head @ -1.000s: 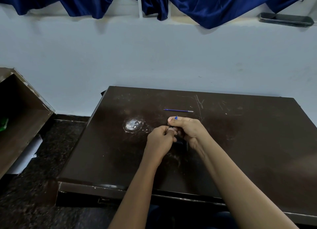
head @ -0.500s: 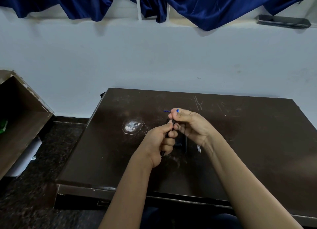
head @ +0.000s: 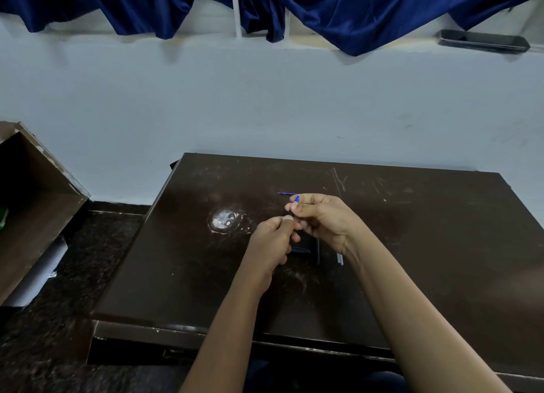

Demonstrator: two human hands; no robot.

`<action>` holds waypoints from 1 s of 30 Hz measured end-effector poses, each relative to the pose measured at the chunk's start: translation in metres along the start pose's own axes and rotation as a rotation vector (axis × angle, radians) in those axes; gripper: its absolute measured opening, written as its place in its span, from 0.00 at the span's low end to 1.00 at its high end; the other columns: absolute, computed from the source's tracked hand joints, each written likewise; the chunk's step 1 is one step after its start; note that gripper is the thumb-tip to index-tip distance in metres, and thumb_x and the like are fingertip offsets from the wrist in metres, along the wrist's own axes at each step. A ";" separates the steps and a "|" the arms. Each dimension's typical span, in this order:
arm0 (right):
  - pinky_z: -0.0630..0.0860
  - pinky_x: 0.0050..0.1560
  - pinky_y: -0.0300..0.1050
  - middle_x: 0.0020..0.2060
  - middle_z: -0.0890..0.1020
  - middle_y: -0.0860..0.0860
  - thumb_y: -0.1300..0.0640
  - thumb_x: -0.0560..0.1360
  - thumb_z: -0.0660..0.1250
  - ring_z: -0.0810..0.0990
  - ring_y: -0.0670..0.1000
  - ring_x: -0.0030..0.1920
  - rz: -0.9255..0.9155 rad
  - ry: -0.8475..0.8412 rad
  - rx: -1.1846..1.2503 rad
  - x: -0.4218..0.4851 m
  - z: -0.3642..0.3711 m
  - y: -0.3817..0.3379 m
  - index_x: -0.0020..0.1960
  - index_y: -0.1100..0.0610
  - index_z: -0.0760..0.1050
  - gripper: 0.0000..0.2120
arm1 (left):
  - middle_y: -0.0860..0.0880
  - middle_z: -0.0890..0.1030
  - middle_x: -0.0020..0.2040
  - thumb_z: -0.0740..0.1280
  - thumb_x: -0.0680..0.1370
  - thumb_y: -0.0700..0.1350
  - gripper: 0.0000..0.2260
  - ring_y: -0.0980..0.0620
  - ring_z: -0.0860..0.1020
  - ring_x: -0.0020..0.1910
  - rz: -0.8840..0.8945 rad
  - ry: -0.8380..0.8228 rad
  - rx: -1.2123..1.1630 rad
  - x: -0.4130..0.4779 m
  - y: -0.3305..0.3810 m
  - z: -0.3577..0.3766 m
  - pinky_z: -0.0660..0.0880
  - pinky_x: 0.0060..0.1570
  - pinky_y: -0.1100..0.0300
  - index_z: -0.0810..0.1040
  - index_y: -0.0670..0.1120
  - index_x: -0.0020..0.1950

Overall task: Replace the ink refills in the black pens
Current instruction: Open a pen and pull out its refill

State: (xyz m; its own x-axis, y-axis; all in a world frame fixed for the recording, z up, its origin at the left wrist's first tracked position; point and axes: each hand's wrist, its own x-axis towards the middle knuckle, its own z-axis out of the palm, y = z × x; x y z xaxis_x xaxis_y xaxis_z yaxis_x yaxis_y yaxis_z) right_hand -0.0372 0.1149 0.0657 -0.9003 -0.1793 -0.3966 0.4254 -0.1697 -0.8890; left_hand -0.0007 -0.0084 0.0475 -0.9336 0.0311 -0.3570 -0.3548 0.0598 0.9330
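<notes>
Both hands meet mid-bench: left hand [head: 272, 239] has its grip closed round a black pen [head: 290, 216], right hand [head: 321, 218] pinches a blue refill [head: 297, 198]. Another refill [head: 285, 193] lies toward the far edge. No readable writing anywhere.

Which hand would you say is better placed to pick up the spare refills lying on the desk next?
Probably the right hand: the pale refills lie on the desk just beside its wrist. The left hand is further from them and appears closed on a black pen, though that grip is partly hidden.
</notes>
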 end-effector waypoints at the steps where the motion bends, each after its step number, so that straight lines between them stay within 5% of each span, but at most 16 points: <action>1: 0.74 0.29 0.33 0.34 0.84 0.49 0.69 0.75 0.65 0.77 0.44 0.25 0.011 -0.010 0.024 0.001 0.000 0.000 0.49 0.61 0.78 0.06 | 0.54 0.74 0.30 0.59 0.79 0.46 0.12 0.62 0.65 0.20 0.001 0.006 0.004 0.000 0.000 0.000 0.60 0.19 0.69 0.78 0.50 0.38; 5: 0.76 0.30 0.34 0.34 0.82 0.52 0.66 0.76 0.65 0.76 0.48 0.30 0.005 -0.061 0.003 0.001 0.001 0.000 0.46 0.61 0.78 0.04 | 0.54 0.74 0.30 0.59 0.79 0.46 0.12 0.62 0.65 0.20 0.010 0.028 0.014 0.000 -0.001 0.000 0.60 0.18 0.69 0.78 0.50 0.38; 9: 0.74 0.27 0.33 0.26 0.79 0.52 0.67 0.73 0.70 0.76 0.45 0.22 -0.002 -0.017 -0.042 0.000 0.004 0.000 0.40 0.61 0.78 0.04 | 0.55 0.75 0.30 0.60 0.78 0.46 0.11 0.62 0.66 0.20 0.020 0.043 0.040 0.000 0.000 0.001 0.61 0.19 0.68 0.79 0.51 0.39; 16: 0.76 0.29 0.34 0.38 0.82 0.52 0.67 0.77 0.62 0.78 0.44 0.25 0.078 -0.005 -0.021 -0.002 0.010 -0.006 0.56 0.62 0.77 0.10 | 0.53 0.75 0.31 0.59 0.79 0.46 0.12 0.59 0.67 0.24 0.005 0.089 0.072 -0.001 -0.002 0.005 0.63 0.22 0.66 0.76 0.49 0.37; 21: 0.75 0.27 0.36 0.28 0.78 0.51 0.64 0.74 0.69 0.76 0.47 0.24 0.090 0.010 -0.060 0.001 0.009 -0.001 0.56 0.64 0.78 0.11 | 0.53 0.77 0.31 0.59 0.78 0.45 0.11 0.57 0.70 0.27 -0.021 0.097 0.153 0.002 0.001 0.007 0.65 0.27 0.61 0.77 0.48 0.37; 27: 0.74 0.26 0.34 0.44 0.82 0.53 0.71 0.77 0.58 0.79 0.46 0.34 0.113 0.064 0.008 0.006 0.009 -0.002 0.59 0.62 0.77 0.15 | 0.54 0.79 0.33 0.59 0.78 0.49 0.12 0.57 0.72 0.27 0.017 0.174 0.245 0.007 -0.004 0.013 0.67 0.28 0.61 0.76 0.50 0.37; 30: 0.73 0.27 0.34 0.44 0.82 0.51 0.66 0.78 0.59 0.76 0.46 0.33 0.105 0.052 -0.005 0.007 0.010 -0.001 0.55 0.58 0.77 0.11 | 0.55 0.78 0.29 0.59 0.77 0.48 0.12 0.57 0.72 0.27 0.044 0.210 0.246 0.009 -0.002 0.011 0.66 0.28 0.61 0.76 0.51 0.35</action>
State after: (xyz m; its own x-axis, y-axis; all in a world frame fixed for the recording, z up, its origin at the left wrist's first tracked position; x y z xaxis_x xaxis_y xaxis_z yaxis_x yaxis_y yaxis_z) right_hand -0.0427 0.1037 0.0658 -0.8545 -0.1451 -0.4988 0.5172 -0.1474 -0.8431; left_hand -0.0076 0.0030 0.0417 -0.9469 -0.1657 -0.2754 -0.3146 0.3027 0.8997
